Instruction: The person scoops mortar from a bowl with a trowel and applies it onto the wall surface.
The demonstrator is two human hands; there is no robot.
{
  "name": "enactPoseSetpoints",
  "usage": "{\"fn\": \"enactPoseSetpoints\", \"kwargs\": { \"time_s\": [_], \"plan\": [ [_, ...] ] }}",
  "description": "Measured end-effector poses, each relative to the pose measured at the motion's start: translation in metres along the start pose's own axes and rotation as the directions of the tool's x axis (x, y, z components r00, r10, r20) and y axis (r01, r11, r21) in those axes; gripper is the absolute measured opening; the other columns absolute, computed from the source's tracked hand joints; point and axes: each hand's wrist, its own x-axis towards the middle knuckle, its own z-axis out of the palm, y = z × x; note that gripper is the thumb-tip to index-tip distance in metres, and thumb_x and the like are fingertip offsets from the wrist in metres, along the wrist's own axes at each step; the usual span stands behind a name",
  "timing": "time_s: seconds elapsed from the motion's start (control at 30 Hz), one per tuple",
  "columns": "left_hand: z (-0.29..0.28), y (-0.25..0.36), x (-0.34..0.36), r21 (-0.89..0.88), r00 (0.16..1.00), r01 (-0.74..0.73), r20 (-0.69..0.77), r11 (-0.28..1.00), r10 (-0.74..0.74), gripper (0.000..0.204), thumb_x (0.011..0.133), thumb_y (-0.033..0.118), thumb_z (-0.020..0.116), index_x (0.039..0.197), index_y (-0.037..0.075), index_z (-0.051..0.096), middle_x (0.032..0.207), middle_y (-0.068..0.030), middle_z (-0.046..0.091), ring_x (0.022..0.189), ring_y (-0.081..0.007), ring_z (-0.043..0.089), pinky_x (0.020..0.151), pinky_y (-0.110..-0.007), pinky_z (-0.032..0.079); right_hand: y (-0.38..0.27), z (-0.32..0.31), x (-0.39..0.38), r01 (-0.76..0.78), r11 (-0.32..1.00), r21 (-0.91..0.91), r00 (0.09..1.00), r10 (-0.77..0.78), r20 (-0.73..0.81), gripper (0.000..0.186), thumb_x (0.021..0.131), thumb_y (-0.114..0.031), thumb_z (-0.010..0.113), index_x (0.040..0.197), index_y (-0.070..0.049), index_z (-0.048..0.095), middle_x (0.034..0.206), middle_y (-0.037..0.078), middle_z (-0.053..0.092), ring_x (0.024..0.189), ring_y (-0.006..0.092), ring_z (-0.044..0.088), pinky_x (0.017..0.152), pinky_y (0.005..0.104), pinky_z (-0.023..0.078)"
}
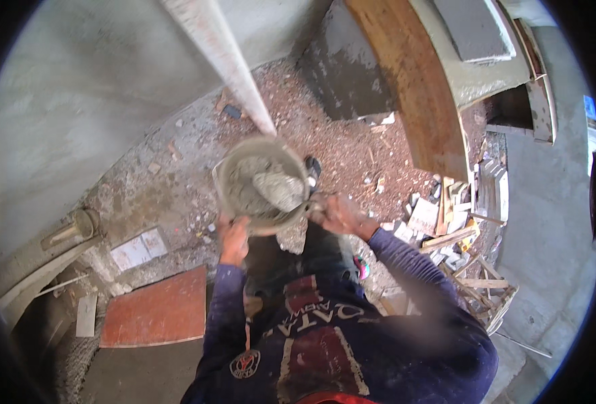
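A round grey bucket (226,196) of wet mortar (243,182) is held in front of my body. My left hand (233,237) is closed on its near left rim. A trowel (279,191), its blade smeared with mortar, lies inside toward the right. At the right rim, my right hand (338,215) is closed around the trowel's handle. My fingers hide most of that handle. A dark shoe (313,167) shows just past the bucket's right edge.
A long pale pole (234,64) slants down behind the bucket. To the right stand a curved wooden board (422,87) and a pile of wood scraps (456,229). A reddish panel (155,308) lies at lower left. Rubble (352,151) covers the floor beside the grey wall (96,87).
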Motion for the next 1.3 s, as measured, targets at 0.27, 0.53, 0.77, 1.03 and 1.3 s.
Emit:
{"fn": "enactPoseSetpoints", "kwargs": {
  "time_s": [0.27, 0.53, 0.77, 1.03, 1.3],
  "plan": [
    [0.007, -0.011, -0.028, 0.031, 0.959, 0.037, -0.281, 0.999, -0.027, 0.053, 0.075, 0.000, 0.058, 0.128, 0.004, 0.051, 0.118, -0.0089, 0.058, 0.106, -0.0230, 0.058, 0.088, -0.038, 0.050, 0.126, -0.070, 0.149, -0.326, 0.349, 0.879, 0.897, -0.180, 0.404, 0.022, 0.091, -0.014, 0.061, 0.110, -0.004, 0.062, 0.083, 0.005, 0.064, 0.064, 0.0115, 0.059, 0.055, 0.0245, 0.050],
    [0.039, -0.029, -0.032, -0.007, 0.915, 0.178, -0.367, 0.984, -0.168, 0.048, 0.073, -0.002, 0.057, 0.121, 0.004, 0.054, 0.103, -0.0058, 0.062, 0.086, -0.0219, 0.063, 0.070, -0.033, 0.053, 0.115, -0.167, 0.186, 0.064, 0.919, 0.389, 0.874, 0.137, -0.466, 0.027, 0.087, -0.029, 0.067, 0.094, -0.002, 0.064, 0.068, 0.010, 0.059, 0.060, 0.0178, 0.055, 0.057, 0.0332, 0.045],
    [0.055, -0.050, -0.017, 0.381, 0.991, -0.135, 0.059, 0.915, 0.121, 0.049, 0.073, -0.003, 0.054, 0.121, 0.001, 0.055, 0.109, -0.0091, 0.064, 0.093, -0.0214, 0.062, 0.076, -0.032, 0.051, 0.071, -0.107, 0.047, 0.167, 0.984, -0.054, 0.960, -0.175, -0.219, 0.019, 0.085, -0.019, 0.061, 0.088, 0.000, 0.063, 0.068, 0.016, 0.062, 0.062, 0.0277, 0.064, 0.055, 0.0382, 0.049],
    [0.094, 0.020, -0.025, 0.643, 0.907, -0.421, 0.291, 0.640, 0.305, 0.064, 0.072, 0.000, 0.057, 0.134, -0.003, 0.044, 0.122, -0.0263, 0.058, 0.117, -0.0402, 0.053, 0.104, -0.043, 0.037, 0.039, 0.028, 0.024, 0.032, 0.901, -0.433, 0.999, -0.015, 0.043, 0.026, 0.085, -0.026, 0.057, 0.088, -0.001, 0.062, 0.068, 0.018, 0.064, 0.068, 0.0376, 0.065, 0.063, 0.0469, 0.053],
    [0.027, 0.081, -0.031, 0.164, 0.956, -0.119, 0.285, 0.979, 0.068, 0.053, 0.075, -0.004, 0.057, 0.127, -0.003, 0.048, 0.114, -0.0124, 0.060, 0.099, -0.0226, 0.060, 0.087, -0.034, 0.049, -0.069, 0.062, -0.038, -0.042, 0.992, 0.118, 0.949, 0.077, -0.307, 0.034, 0.091, -0.029, 0.056, 0.113, -0.003, 0.057, 0.090, 0.021, 0.066, 0.077, 0.0399, 0.065, 0.071, 0.0502, 0.051]
  ]
}}
